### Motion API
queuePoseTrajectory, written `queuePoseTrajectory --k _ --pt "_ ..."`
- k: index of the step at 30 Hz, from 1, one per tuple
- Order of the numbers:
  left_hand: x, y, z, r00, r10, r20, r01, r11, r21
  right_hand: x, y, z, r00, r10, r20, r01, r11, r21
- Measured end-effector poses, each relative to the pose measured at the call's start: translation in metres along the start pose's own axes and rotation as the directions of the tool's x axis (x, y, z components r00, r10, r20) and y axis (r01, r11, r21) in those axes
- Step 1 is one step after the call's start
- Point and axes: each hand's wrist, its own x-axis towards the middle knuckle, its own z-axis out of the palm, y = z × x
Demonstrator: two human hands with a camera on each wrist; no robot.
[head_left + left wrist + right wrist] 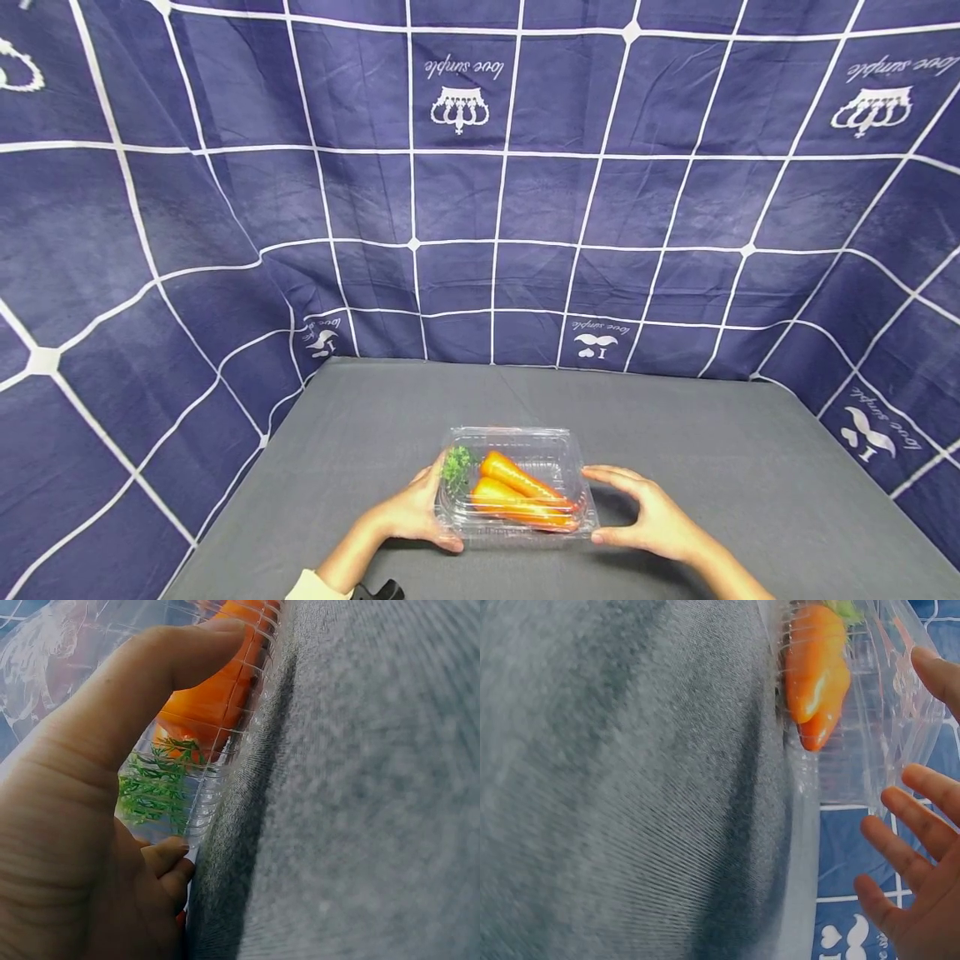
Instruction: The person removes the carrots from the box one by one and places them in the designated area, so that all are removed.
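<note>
A clear plastic clamshell box (517, 432) stands on the grey table, its lid down over what is inside. Two orange carrots (521, 479) lie slanted in it, with leafy green tops (457, 467) at the left end. My left hand (411, 510) holds the box by its left side; in the left wrist view the thumb (127, 682) lies along the ribbed front wall, while several fingertips show at the lower end. At the right side, my right hand (651, 518) is spread, thumb by the front corner, fingertips by the back edge. Whether they touch the box is unclear.
The grey tabletop (720, 467) stretches around the box. Behind it and at both sides hangs a dark blue cloth (540, 200) with white grid lines. Beside my left sleeve (318, 586) a black wrist strap (381, 590) shows.
</note>
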Motion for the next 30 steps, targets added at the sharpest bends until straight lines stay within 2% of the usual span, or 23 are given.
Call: queuePoseTrajectory --k 5,10,18,23,30 --pt "0.000 0.003 0.000 1.000 -0.017 0.000 0.017 1.000 -0.024 0.003 0.002 -0.006 1.000 -0.005 0.020 0.006 1.000 -0.005" --pt "-0.001 0.004 -0.001 0.999 -0.037 0.010 0.038 0.999 -0.025 0.011 0.001 -0.015 0.999 0.020 0.046 -0.022 0.999 0.031" --pt "0.000 0.005 -0.001 0.998 -0.061 0.006 0.061 0.998 0.001 0.027 0.000 -0.024 1.000 -0.014 -0.002 0.015 0.999 0.050" --pt "-0.001 0.005 -0.001 0.996 -0.087 -0.003 0.087 0.995 0.044 0.038 -0.001 -0.027 0.995 0.091 -0.046 -0.089 0.995 0.042" --pt "-0.003 0.005 -0.001 0.997 -0.078 0.012 0.079 0.997 -0.019 0.057 -0.007 -0.027 0.974 0.186 -0.128 -0.177 0.981 0.078"
